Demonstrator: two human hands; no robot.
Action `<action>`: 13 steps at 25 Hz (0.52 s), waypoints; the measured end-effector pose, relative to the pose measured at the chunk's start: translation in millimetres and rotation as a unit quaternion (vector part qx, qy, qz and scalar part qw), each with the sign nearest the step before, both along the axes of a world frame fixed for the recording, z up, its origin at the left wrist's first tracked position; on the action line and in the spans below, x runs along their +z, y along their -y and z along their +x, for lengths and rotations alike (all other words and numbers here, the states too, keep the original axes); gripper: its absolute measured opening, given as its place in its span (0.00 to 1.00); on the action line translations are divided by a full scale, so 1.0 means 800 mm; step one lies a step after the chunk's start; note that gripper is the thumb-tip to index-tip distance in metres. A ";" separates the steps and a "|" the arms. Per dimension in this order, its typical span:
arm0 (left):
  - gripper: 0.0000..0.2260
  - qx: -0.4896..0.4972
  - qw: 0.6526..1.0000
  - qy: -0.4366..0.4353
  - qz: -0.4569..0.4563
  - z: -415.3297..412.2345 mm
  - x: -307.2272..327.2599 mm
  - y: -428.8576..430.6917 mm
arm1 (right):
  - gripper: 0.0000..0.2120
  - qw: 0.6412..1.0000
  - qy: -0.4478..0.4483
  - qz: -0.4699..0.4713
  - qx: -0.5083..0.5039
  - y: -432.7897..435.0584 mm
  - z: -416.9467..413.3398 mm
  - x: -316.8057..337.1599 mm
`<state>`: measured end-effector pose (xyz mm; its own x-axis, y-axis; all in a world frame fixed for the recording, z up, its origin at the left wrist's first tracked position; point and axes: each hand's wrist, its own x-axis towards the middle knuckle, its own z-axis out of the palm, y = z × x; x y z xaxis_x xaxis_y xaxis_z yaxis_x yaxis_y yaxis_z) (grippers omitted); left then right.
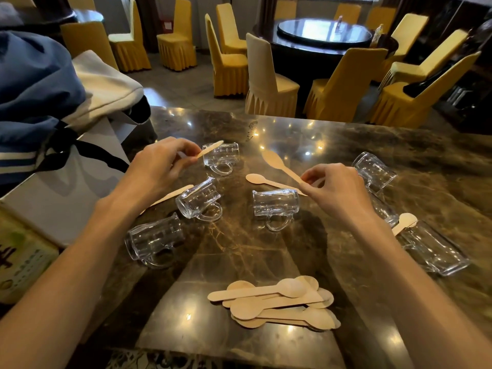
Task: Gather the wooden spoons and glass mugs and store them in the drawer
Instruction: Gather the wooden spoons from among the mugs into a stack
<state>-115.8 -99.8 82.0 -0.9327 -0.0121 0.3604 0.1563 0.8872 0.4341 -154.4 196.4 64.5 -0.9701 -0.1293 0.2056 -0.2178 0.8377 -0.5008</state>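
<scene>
On the dark marble table (pixel 292 134) several glass mugs lie on their sides, among them one (pixel 222 155) by my left hand, one (pixel 198 199) at the centre left and one (pixel 275 205) at the centre. My left hand (pixel 157 169) pinches the handle of a wooden spoon (pixel 210 149) above the table. My right hand (pixel 335 190) grips the handle of another wooden spoon (pixel 277 162); whether it also holds the neighbouring spoon (pixel 266 181) I cannot tell. A pile of wooden spoons (pixel 279 302) sits near the front edge. No drawer is in view.
A blue bag (pixel 34 83) and a white paper bag (pixel 66 187) crowd the table's left side, with a printed box (pixel 18 257) at the near left. More mugs (pixel 434 249) and a spoon (pixel 404 222) lie at the right. Yellow-covered chairs (pixel 269 81) stand beyond the far edge.
</scene>
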 end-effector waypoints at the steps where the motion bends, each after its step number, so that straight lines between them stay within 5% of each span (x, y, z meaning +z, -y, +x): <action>1: 0.08 -0.021 1.000 -0.008 0.002 0.006 0.007 -0.007 | 0.06 1.000 -0.006 0.004 0.024 -0.001 0.012 0.005; 7: 0.11 -0.139 0.990 0.014 -0.005 0.050 0.028 -0.055 | 0.07 0.982 0.046 0.027 0.180 -0.004 0.093 -0.007; 13: 0.15 -0.205 0.974 0.085 -0.034 0.096 -0.001 -0.089 | 0.08 0.969 0.079 0.067 0.224 -0.009 0.145 -0.047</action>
